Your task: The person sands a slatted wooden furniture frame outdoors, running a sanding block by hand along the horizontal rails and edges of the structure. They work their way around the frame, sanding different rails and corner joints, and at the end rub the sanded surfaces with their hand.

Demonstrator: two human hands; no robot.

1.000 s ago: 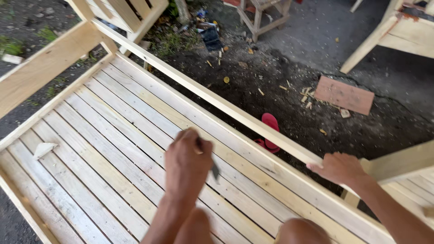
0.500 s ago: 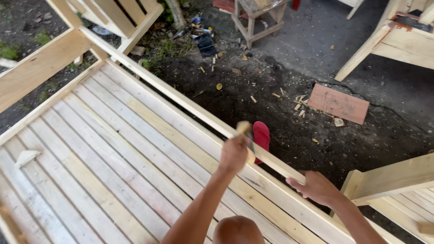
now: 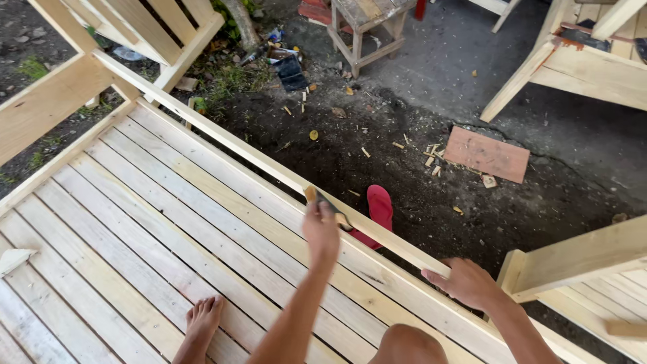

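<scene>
My left hand (image 3: 321,229) is shut on a small tool (image 3: 328,204) with a wooden handle and a dark metal part, held against a long thin wooden strip (image 3: 229,141). The strip runs along the side rail of a pale slatted wooden frame (image 3: 135,222). My right hand (image 3: 466,282) grips the near end of the strip and presses it on the rail. My bare foot (image 3: 202,318) rests on the slats and my knee (image 3: 408,344) shows at the bottom edge.
A red slipper (image 3: 379,207) lies on the dark soil beyond the rail. A reddish flat board (image 3: 488,155) and wood chips lie farther out. A wooden stool (image 3: 367,20) stands at the back, with more pale wooden frames at right (image 3: 586,256) and top right (image 3: 593,67).
My left hand has moved from the middle slats to the side rail, bringing the tool up against the strip. My right hand has stayed on the strip's near end.
</scene>
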